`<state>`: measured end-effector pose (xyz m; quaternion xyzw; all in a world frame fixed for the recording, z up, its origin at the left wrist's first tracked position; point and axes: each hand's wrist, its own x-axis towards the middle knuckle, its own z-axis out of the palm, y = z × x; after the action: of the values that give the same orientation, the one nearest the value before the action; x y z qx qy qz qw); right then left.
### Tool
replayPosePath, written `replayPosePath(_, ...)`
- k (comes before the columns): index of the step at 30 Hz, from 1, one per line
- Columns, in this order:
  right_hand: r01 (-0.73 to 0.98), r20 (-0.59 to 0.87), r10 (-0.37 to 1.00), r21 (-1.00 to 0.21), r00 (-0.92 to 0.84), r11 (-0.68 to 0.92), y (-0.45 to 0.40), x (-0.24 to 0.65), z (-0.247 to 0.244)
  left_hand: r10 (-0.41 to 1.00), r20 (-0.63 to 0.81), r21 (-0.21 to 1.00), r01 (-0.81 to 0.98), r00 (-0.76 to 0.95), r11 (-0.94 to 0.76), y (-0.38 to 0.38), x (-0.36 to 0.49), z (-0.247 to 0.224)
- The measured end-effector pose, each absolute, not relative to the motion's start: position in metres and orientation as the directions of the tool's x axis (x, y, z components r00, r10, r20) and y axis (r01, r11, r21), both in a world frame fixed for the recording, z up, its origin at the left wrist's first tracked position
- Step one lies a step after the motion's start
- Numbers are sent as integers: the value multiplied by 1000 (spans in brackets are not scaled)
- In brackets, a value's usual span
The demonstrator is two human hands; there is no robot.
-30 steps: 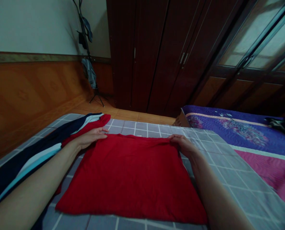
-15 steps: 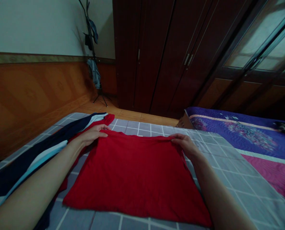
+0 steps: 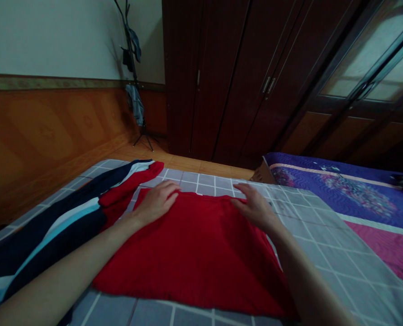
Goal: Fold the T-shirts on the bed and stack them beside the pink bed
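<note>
A red shirt (image 3: 194,253) lies spread flat on a grey checked sheet (image 3: 150,308), its far edge running straight with a small white tag near the middle. My left hand (image 3: 158,199) is over the far left part of the shirt, fingers slightly bent and holding nothing. Above the far right corner, my right hand (image 3: 253,206) has its thumb and fingers apart, with nothing between them. Whether the fingertips touch the cloth I cannot tell. Left of the shirt, partly behind my left forearm, lie navy, white and light blue garments (image 3: 65,222) with another red piece (image 3: 120,194).
To the right is a purple and pink floral bedcover (image 3: 323,176). Past the far edge of the sheet come a tiled floor (image 3: 184,163), a dark wooden wardrobe (image 3: 221,81) and a coat stand (image 3: 140,99) with clothes on it. An orange-brown wall panel (image 3: 52,122) runs along the left.
Both hands have let go of the shirt's far corners. My left hand has moved right and inward over the cloth; my right hand has shifted slightly and opened. The shirt lies flat.
</note>
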<state>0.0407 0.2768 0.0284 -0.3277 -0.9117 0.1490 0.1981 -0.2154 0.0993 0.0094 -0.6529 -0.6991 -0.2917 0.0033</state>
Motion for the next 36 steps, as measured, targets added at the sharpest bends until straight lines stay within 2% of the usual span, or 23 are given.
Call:
replayPosePath(3,423,154,483,-305,-862,853,226,16,20,962,265,268,953,69,-142,100,-189,-12)
replayPosePath(6,382,27,399,-235,-916,894,206,2,-6,993,93,182,979,78,-94,99,-187,-32)
replayPosePath(9,478,27,484,-120,-874,870,224,8,-28,999,7,133,991,36,-37,97,-202,-39)
replayPosePath(12,569,83,568,-14,-819,823,255,24,-38,1000,-14,105,994,17,-16,93,-225,-39)
replayPosePath(15,667,110,660,46,-744,744,275,40,-39,996,-14,89,992,-84,85,91,-248,-38)
replayPosePath(18,732,116,724,60,-680,679,281,47,-37,989,26,51,988,-145,144,89,-257,-35)
replayPosePath(23,765,174,749,43,-639,643,238,34,-27,990,143,25,1000,14,-17,90,-227,-24)
replayPosePath(25,675,176,667,-19,-724,738,198,20,-24,986,144,56,994,87,-96,90,-214,-25)
replayPosePath(27,520,167,529,-99,-832,848,159,6,-24,986,115,88,987,122,-132,90,-207,-30)
replayPosePath(29,407,147,428,-155,-892,900,133,0,-25,989,86,119,985,116,-126,89,-208,-37)
replayPosePath(30,397,134,419,-166,-898,903,129,4,-26,991,81,132,984,109,-119,88,-210,-40)
replayPosePath(32,482,111,499,-149,-860,863,137,26,-27,991,82,151,982,105,-117,88,-215,-45)
replayPosePath(36,759,121,757,-42,-642,650,179,101,-31,993,68,162,981,98,-108,90,-222,-44)
